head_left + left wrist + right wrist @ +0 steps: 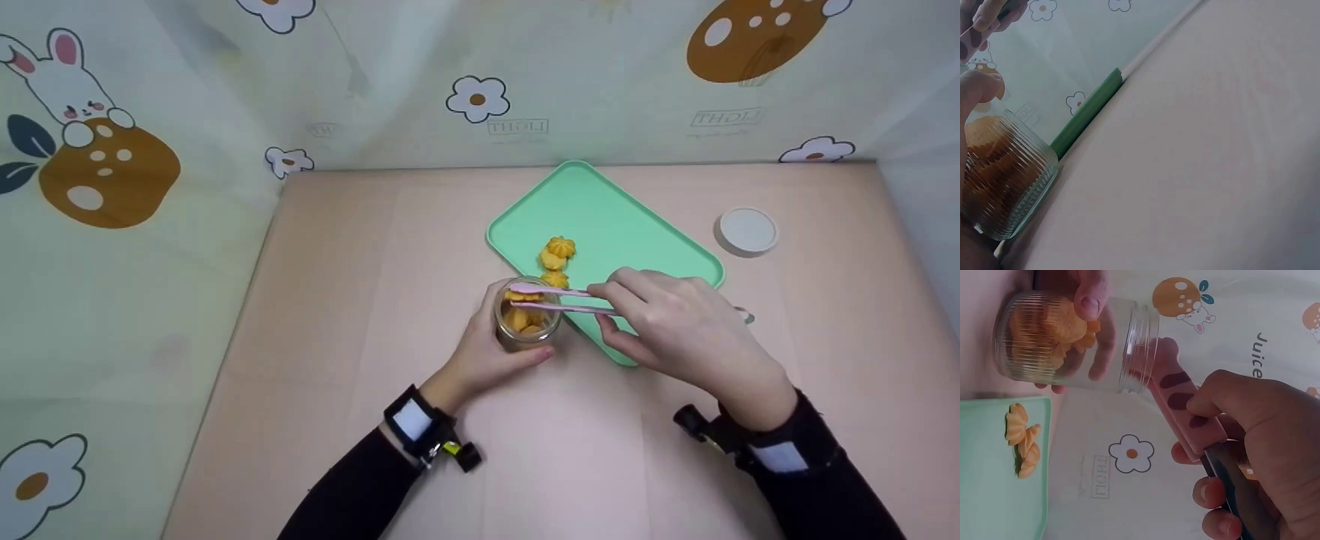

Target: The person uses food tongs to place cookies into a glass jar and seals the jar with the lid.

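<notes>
My left hand (pixel 478 362) grips a ribbed glass jar (pixel 1145 326) around its side, with the thumb across the near wall. Piled in the lower part of the jar are several golden, ridged cookies (pixel 1064 323). My right hand (pixel 679 330) pinches a pair of pink tongs (pixel 1176 396) with dark paw-like patches and a dark handle section. The tongs' tips reach into the jar's mouth, and from the head view they overlap a cookie near the top. A green tray (pixel 622 225) lies just beyond the jar, with several cookies (pixel 560 247) along its left side.
At the right of the tray, a round white lid (pixel 747 231) lies on the pale wooden table (pixel 337 300). A patterned sheet (pixel 390 90) with flowers and a rabbit hangs at the table's back and left edges.
</notes>
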Demonstrator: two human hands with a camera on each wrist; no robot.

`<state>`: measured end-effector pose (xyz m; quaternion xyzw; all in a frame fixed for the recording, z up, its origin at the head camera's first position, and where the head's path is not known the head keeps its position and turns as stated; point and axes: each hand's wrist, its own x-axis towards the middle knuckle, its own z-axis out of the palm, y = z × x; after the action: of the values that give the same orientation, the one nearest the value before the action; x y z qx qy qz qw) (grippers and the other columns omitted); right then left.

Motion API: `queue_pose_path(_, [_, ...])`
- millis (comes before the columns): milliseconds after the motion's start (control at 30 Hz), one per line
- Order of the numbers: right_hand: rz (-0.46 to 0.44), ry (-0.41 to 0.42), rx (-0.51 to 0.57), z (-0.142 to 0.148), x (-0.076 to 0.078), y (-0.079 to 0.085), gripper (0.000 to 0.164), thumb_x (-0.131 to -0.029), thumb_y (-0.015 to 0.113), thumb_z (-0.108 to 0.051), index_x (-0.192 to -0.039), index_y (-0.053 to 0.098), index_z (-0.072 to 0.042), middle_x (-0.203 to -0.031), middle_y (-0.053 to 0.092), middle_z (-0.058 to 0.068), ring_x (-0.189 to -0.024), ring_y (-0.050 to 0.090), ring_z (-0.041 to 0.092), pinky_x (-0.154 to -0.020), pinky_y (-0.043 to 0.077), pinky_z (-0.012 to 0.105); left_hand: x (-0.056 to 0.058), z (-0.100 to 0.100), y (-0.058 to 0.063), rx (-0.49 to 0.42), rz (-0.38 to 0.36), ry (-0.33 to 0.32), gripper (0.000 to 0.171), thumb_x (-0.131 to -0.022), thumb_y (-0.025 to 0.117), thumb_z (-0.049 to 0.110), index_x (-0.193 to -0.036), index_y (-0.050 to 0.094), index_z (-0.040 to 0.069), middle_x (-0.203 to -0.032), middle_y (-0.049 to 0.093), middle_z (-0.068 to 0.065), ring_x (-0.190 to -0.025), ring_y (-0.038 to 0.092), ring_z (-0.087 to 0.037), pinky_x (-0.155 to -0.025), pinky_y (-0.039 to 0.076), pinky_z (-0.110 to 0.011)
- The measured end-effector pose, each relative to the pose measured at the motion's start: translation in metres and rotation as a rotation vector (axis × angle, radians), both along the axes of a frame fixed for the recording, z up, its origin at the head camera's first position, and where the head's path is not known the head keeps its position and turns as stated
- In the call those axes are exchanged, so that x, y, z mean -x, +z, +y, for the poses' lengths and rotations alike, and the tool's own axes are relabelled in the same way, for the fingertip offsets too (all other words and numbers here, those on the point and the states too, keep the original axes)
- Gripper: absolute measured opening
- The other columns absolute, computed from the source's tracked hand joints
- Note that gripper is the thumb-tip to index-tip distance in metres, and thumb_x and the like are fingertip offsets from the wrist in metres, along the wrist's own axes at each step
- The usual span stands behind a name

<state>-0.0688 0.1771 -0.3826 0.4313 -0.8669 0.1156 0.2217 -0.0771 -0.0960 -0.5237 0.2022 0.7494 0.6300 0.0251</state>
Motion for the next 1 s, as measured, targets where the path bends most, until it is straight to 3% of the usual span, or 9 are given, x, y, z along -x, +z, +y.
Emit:
queue_pose_path(167, [-0.022, -0.002, 0.023, 0.000, 0.001, 0.000, 0.030, -0.089, 0.076, -0.016, -0.117, 0.076, -0.006, -0.095, 0.070, 0.004, -0.063, 0.060, 0.015, -0.044, 0.046, 0.027, 0.001, -0.002, -0.001, 0.005, 0.036, -0.013, 0.093, -0.081, 0.099, 0.024, -0.156, 0.044, 0.015, -0.151, 0.060, 0.003, -0.138, 0.057, -0.018, -0.122, 0.042, -0.043])
queue_pose_path(333, [-0.029, 0.003, 0.032, 0.001, 0.001, 0.000, 0.031, -0.089, 0.077, -0.017, -0.118, 0.076, -0.006, -0.096, 0.070, 0.004, -0.064, 0.061, 0.015, -0.045, 0.047, 0.027, 0.001, -0.002, -0.001, 0.013, 0.034, -0.009, 0.094, -0.081, 0.099, 0.025, -0.156, 0.044, 0.016, -0.150, 0.060, 0.004, -0.138, 0.056, -0.017, -0.122, 0.042, -0.043])
queue_pose_path(667, [-0.040, 0.011, 0.107, 0.004, 0.003, 0.001, 0.031, -0.090, 0.072, -0.019, -0.119, 0.077, -0.007, -0.099, 0.072, 0.004, -0.063, 0.061, 0.015, -0.045, 0.046, 0.030, -0.001, 0.001, 0.002, 0.010, -0.027, 0.011, 0.099, -0.077, 0.099, 0.009, -0.158, 0.042, 0.006, -0.152, 0.059, -0.006, -0.139, 0.056, -0.023, -0.124, 0.040, -0.047])
queue_pose_path(767, [-0.046, -0.016, 0.141, 0.007, 0.005, 0.002, 0.031, -0.092, 0.070, -0.020, -0.119, 0.076, -0.006, -0.099, 0.073, 0.005, -0.062, 0.061, 0.016, -0.046, 0.046, 0.031, -0.001, 0.002, 0.003, 0.002, -0.034, 0.013, 0.098, -0.077, 0.098, 0.006, -0.157, 0.042, 0.004, -0.151, 0.059, -0.009, -0.138, 0.056, -0.025, -0.124, 0.040, -0.049])
queue_pose_path(1000, [-0.086, -0.123, 0.191, 0.014, 0.018, -0.008, 0.031, -0.095, 0.074, -0.021, -0.122, 0.075, -0.006, -0.103, 0.073, 0.008, -0.064, 0.061, 0.019, -0.048, 0.047, 0.032, -0.001, 0.000, 0.001, 0.004, -0.010, 0.012, 0.095, -0.077, 0.101, 0.019, -0.155, 0.047, 0.015, -0.149, 0.061, 0.002, -0.138, 0.056, -0.018, -0.123, 0.040, -0.045])
